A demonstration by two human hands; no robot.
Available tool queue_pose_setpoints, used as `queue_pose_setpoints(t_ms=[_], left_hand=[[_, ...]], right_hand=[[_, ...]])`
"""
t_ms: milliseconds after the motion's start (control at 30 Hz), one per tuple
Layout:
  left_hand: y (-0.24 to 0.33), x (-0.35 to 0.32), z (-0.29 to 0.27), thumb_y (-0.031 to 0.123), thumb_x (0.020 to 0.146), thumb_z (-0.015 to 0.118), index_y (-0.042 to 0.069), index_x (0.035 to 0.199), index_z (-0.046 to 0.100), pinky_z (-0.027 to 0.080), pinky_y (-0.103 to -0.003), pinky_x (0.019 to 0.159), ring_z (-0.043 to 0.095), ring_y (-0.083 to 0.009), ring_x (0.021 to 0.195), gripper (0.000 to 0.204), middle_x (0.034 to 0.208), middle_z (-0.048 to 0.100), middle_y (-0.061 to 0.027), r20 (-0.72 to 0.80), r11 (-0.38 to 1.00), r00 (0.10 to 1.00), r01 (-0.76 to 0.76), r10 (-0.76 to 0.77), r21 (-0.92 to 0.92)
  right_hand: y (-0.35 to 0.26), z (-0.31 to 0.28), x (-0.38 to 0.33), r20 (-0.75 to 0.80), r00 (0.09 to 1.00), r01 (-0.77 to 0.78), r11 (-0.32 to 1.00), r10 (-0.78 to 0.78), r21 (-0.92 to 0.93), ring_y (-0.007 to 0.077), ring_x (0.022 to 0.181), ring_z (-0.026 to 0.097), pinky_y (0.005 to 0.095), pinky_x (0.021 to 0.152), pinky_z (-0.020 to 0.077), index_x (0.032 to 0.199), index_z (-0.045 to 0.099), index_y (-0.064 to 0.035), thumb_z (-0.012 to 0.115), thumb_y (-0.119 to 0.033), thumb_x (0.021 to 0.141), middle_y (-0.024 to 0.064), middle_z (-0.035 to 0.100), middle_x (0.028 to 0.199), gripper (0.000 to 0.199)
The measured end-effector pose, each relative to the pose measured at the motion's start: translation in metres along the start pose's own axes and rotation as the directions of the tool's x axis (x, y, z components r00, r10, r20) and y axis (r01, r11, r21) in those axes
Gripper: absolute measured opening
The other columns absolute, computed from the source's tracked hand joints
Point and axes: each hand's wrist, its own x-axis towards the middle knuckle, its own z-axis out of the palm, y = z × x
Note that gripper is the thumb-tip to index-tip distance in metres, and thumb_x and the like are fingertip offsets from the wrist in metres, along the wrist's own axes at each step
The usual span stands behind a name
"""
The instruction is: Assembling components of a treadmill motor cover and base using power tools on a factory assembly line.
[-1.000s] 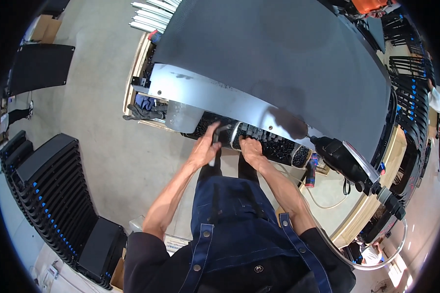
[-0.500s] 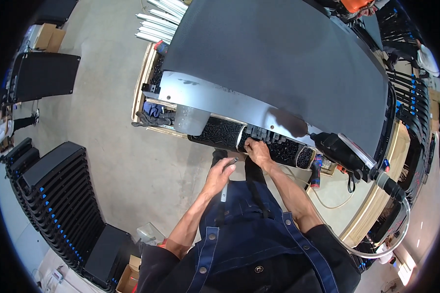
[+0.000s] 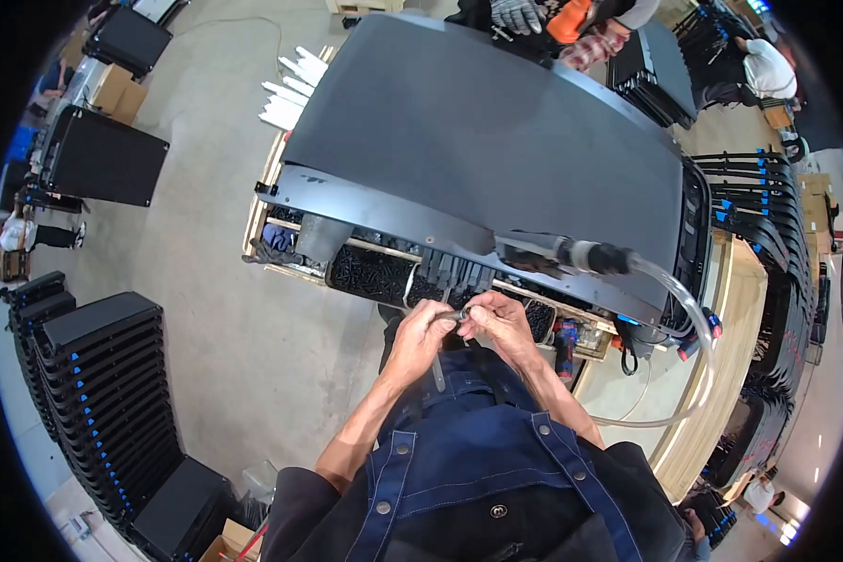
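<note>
My left hand (image 3: 414,339) is closed round a short grey metal tube (image 3: 453,316) in front of my apron. A narrow metal strip (image 3: 438,375) hangs below that hand; whether it joins the tube is hidden. My right hand (image 3: 502,325) is pinched at the tube's right end, its fingertips together. Whatever lies between those fingertips is too small to make out. Just beyond both hands is a bin of small black fasteners (image 3: 370,272), with several grey metal pieces (image 3: 452,269) beside it.
A large dark panel (image 3: 496,140) covers the workbench. On its near edge rests a black power tool (image 3: 534,251) with a clear hose (image 3: 698,323) curving right. A red-and-black tool (image 3: 566,347) stands beside the bins. Stacked black panels (image 3: 112,375) stand left. Another person's gloved hand (image 3: 517,15) is across the panel.
My right hand has left the fastener bin and come back to the tube's end at my left hand. The view has shifted, showing more of the far side.
</note>
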Motion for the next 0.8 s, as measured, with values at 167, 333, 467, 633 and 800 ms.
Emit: queue_pose_setpoints(t_ms=[167, 333, 467, 633, 800], left_hand=[[0.027, 0.003, 0.043, 0.023, 0.104, 0.064, 0.0, 0.113, 0.063, 0.049, -0.031, 0.069, 0.059, -0.0179, 0.077, 0.024, 0.097, 0.06, -0.0086, -0.115, 0.928, 0.95, -0.251, 0.291, 0.274], [0.047, -0.002, 0.073, 0.015, 0.101, 0.067, 0.001, 0.11, 0.063, 0.052, -0.035, 0.074, 0.062, -0.022, 0.082, 0.017, 0.097, 0.062, -0.0089, -0.165, 0.901, 0.923, -0.28, 0.347, 0.33], [0.055, -0.001, 0.083, 0.009, 0.094, 0.072, 0.002, 0.109, 0.064, 0.053, -0.036, 0.073, 0.066, -0.0253, 0.082, 0.019, 0.093, 0.064, -0.0106, -0.168, 0.78, 0.851, -0.354, 0.497, 0.517], [0.07, -0.007, 0.077, 0.017, 0.084, 0.087, 0.002, 0.098, 0.07, 0.054, -0.032, 0.072, 0.068, -0.0141, 0.08, 0.027, 0.088, 0.066, -0.0047, -0.16, 0.958, 0.972, -0.13, 0.174, 0.254], [0.02, 0.005, 0.07, 0.026, 0.088, 0.086, 0.007, 0.096, 0.071, 0.051, -0.029, 0.065, 0.062, -0.0082, 0.08, 0.026, 0.083, 0.065, 0.0025, -0.102, 0.982, 0.995, -0.031, 0.012, -0.187]], right_hand=[[-0.04, -0.017, -0.022, 0.08, 0.995, 0.071, 0.995, -0.065, -0.076, 0.0215, 0.088, 0.075, 0.032, 0.08, 0.0616, 0.106, 0.067, 0.0018, 0.071, -0.015, 0.1, 0.0129, 0.073, 0.095, 0.019], [-0.052, -0.043, -0.029, 0.19, 0.981, 0.029, 1.0, -0.027, -0.008, 0.023, 0.092, 0.075, 0.0332, 0.082, 0.062, 0.106, 0.067, 0.0018, 0.072, -0.016, 0.099, 0.0138, 0.072, 0.101, 0.019], [-0.046, -0.043, -0.031, 0.297, 0.955, -0.065, 0.974, -0.002, 0.218, 0.0241, 0.094, 0.075, 0.0346, 0.084, 0.0635, 0.111, 0.064, -0.0011, 0.071, -0.018, 0.101, 0.0132, 0.072, 0.101, 0.021], [-0.026, -0.05, -0.034, 0.343, 0.939, -0.04, 0.987, -0.016, 0.155, 0.0245, 0.09, 0.076, 0.0379, 0.08, 0.065, 0.108, 0.059, -0.0026, 0.068, -0.021, 0.103, 0.0108, 0.07, 0.099, 0.021], [-0.047, -0.048, -0.036, 0.249, 0.966, -0.022, 0.98, 0.072, -0.2, 0.0221, 0.088, 0.074, 0.0341, 0.078, 0.0621, 0.113, 0.06, -0.0002, 0.066, -0.018, 0.104, 0.0107, 0.07, 0.096, 0.021]])
